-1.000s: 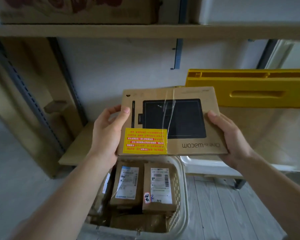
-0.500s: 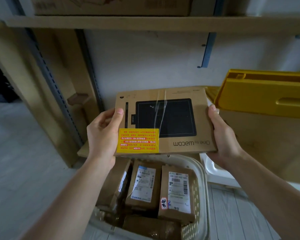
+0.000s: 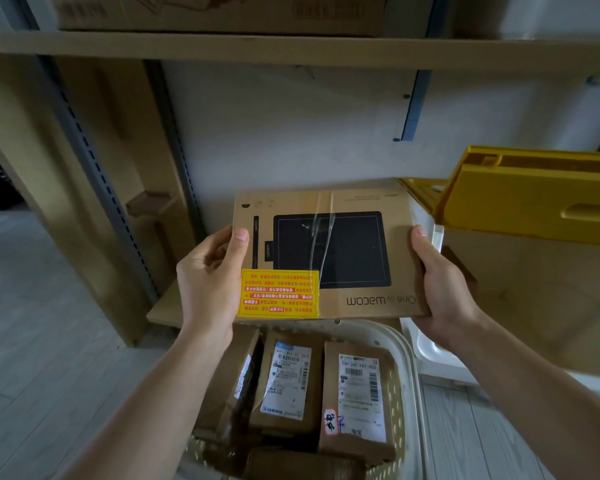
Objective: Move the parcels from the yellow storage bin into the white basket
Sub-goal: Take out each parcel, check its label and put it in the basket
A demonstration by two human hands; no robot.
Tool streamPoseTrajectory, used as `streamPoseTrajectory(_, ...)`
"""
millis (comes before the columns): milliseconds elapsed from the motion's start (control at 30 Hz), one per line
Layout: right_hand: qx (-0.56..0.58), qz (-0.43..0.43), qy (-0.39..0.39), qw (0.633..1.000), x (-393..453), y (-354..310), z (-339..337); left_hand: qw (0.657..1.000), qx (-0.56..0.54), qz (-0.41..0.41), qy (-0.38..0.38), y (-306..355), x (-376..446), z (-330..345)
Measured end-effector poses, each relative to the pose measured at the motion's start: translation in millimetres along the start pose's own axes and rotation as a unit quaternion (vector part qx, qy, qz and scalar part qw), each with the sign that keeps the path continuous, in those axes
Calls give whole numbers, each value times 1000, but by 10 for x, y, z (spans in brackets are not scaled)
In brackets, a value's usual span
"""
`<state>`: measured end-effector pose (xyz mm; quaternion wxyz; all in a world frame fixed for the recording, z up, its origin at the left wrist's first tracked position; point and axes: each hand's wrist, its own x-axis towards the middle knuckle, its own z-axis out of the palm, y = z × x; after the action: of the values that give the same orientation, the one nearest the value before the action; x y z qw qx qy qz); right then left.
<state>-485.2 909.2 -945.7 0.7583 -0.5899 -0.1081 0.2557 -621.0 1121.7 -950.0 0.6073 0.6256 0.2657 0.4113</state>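
Note:
A flat cardboard parcel (image 3: pixel 329 254) with a black tablet picture and a yellow sticker is held level in the air, printing upside down to me. My left hand (image 3: pixel 210 278) grips its left edge, my right hand (image 3: pixel 444 289) grips its right edge. Just below it stands the white basket (image 3: pixel 407 358), holding several brown parcels (image 3: pixel 355 396) with white shipping labels. The yellow storage bin (image 3: pixel 534 199) sits on the shelf at the right, above and beside the basket; its inside is hidden.
A wooden shelf board (image 3: pixel 291 50) runs overhead with cardboard boxes on it. A grey slotted upright (image 3: pixel 97 174) and wooden posts stand at the left. A large brown box (image 3: pixel 541 299) sits under the yellow bin. Pale plank floor lies on both sides.
The parcel, in both hands, has shifted left away from the yellow bin and now hangs over the basket. The view has swung left, so the bin sits further right.

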Motion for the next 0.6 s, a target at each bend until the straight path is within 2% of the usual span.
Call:
streamPoseTrajectory(133,51,8,-52,997,-9,-24,-12,978,154,131,-41,-94,11,22)
streamPoseTrajectory(200,87,6,-97,991,-19,-52,8,966,192,147,-95,-175,8,61)
streamPoseTrajectory(300,81,-32,-186,979,-48,-56,92,969,170,77,-161,-229,-55,179)
streamPoseTrajectory(367,48,-79,-255,963,-32,6,134,976,61,6,-210,-214,-139,275)
streamPoseTrajectory(433,28,-108,-312,944,10,133,156,971,-21,-29,-238,-217,-178,355)
streamPoseTrajectory(500,47,-106,-297,948,-12,212,202,967,-41,-35,-251,-224,-204,416)
streamPoseTrajectory(567,61,-44,-220,973,-104,151,341,961,-53,-49,-265,-224,-238,451)
streamPoseTrajectory(600,24,-37,-187,981,-176,114,408,957,-64,-60,-275,-199,-262,460)
